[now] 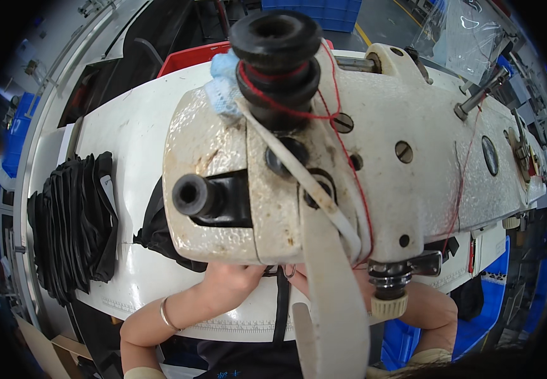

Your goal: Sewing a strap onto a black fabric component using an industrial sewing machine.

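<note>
A white bench (140, 126) spreads under everything, and on it stands the off-white sewing machine (434, 164), its head covering much of the middle. A blue bin (498, 309) sits below the bench's right edge; a red bin (188, 61) shows behind the far edge. At the left lies a stack of black cloth pieces (74, 227). Another black cloth (158, 228) lies partly hidden under the machine head, reaching close to the left hand (238, 280). That hand is curled below the head; the right hand (362, 285) is mostly behind the machine's parts. Fingertips are hidden, so I cannot tell either grip. Between the hands a black strap (281, 306) hangs over the bench's near edge. A bracelet (168, 314) rings the left forearm. Red thread (360, 189) loops down the machine.
</note>
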A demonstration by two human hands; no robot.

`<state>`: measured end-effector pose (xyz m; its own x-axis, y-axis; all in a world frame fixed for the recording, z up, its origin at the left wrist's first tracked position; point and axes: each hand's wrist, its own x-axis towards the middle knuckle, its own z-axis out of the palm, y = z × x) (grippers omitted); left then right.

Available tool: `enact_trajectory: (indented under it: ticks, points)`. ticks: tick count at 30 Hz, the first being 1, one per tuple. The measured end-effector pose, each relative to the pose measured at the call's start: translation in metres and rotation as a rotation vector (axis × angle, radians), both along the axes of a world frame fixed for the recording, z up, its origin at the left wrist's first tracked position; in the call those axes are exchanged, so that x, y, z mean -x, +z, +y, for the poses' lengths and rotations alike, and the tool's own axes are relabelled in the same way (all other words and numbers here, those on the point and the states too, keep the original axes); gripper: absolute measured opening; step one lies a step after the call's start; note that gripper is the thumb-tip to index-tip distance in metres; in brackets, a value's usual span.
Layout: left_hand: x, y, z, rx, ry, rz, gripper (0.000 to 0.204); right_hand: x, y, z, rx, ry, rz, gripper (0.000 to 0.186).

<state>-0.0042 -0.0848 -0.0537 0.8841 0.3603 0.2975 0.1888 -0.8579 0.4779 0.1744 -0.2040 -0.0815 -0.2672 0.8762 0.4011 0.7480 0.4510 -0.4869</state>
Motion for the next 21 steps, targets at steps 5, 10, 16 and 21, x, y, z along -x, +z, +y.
enact_trajectory:
  ticks: [5,10,16,21]
  points:
    - [0.006,-0.004,0.002,-0.202,-0.028,0.014,0.032,-0.001,0.016,0.007,-0.097,0.08,-0.44,0.024]
    - [0.002,-0.016,0.026,0.379,-0.052,0.281,0.045,0.0,-0.051,0.018,-0.176,-0.057,-0.277,0.018]
    - [-0.004,0.004,0.017,-0.276,-0.092,0.02,0.044,-0.001,-0.015,0.015,0.07,0.011,0.197,0.026]
    - [-0.009,0.02,0.026,-0.022,-0.152,0.311,0.035,0.002,0.012,0.006,0.008,0.001,-0.177,0.04]
